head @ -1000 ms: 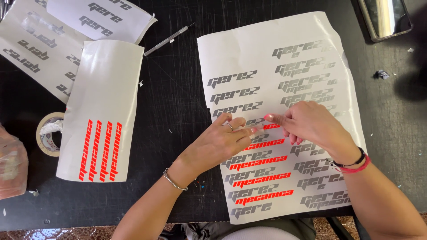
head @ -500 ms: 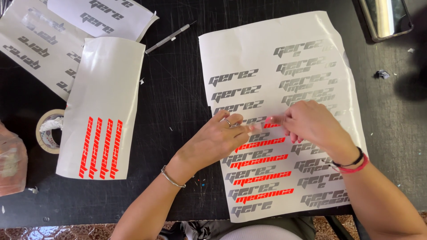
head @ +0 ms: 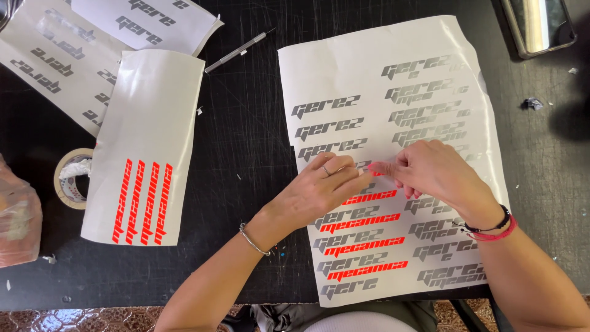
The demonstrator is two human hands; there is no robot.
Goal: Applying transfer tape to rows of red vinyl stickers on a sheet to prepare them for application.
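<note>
White sheet (head: pixel 369 74) under 2 fingertip-meeting hands

A black table (head: pixel 246 154) carries white decal sheets (head: pixel 393 123), a curled red-lettered sheet (head: pixel 144 147), a craft knife (head: pixel 236 52) and a tape roll (head: pixel 72 178).
</note>
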